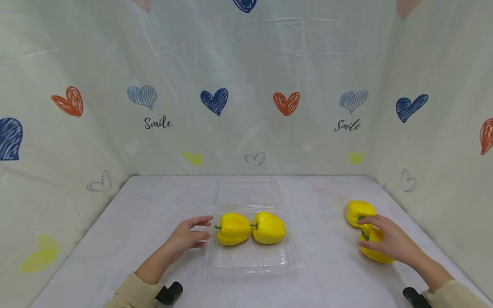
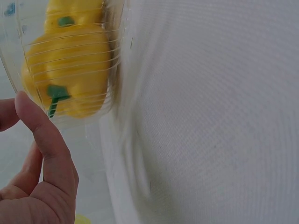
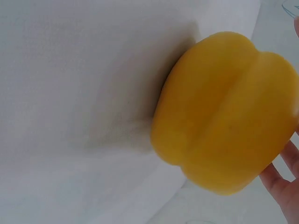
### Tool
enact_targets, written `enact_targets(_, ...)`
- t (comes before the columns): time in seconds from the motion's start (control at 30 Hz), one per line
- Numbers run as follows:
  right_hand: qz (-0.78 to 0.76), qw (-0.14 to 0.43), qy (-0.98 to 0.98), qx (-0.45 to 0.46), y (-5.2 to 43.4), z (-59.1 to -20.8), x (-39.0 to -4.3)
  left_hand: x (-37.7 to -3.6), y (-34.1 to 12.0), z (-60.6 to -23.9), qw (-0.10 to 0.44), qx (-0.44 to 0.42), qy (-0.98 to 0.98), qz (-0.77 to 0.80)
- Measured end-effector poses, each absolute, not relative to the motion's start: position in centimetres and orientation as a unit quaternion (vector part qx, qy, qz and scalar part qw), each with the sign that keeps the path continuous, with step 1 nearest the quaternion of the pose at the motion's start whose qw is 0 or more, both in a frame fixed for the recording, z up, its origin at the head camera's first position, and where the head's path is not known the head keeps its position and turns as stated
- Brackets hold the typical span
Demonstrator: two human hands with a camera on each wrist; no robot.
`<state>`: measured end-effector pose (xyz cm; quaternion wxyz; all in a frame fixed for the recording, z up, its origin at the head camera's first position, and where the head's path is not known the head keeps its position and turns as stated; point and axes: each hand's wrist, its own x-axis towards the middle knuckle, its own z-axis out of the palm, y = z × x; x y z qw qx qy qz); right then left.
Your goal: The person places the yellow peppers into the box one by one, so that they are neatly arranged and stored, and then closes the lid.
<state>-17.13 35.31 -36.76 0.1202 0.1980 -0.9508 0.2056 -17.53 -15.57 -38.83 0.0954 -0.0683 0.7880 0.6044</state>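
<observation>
Two yellow bell peppers, a left one and a right one, lie side by side in a clear plastic clamshell container, stems pointing left. The container's lid is folded back behind it. Beside the container's left edge is my left hand, fingers apart and holding nothing; whether a fingertip touches the rim I cannot tell. At the right, my right hand grips a third yellow bell pepper from above, fingers and thumb around it. Just behind it sits another yellow bell pepper.
A white cloth covers the table. Pale curtains printed with hearts and "Smile" stand behind and on both sides. Black wrist straps or mounts show at both cuffs.
</observation>
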Motion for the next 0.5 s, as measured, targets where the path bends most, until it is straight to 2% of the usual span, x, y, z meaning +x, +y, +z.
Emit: enact_targets(0.5,0.222,0.044,-0.961,0.160,37.9,-37.9,-16.7,-17.5,-15.5,-38.8,0.098,-0.071,0.790,0.602)
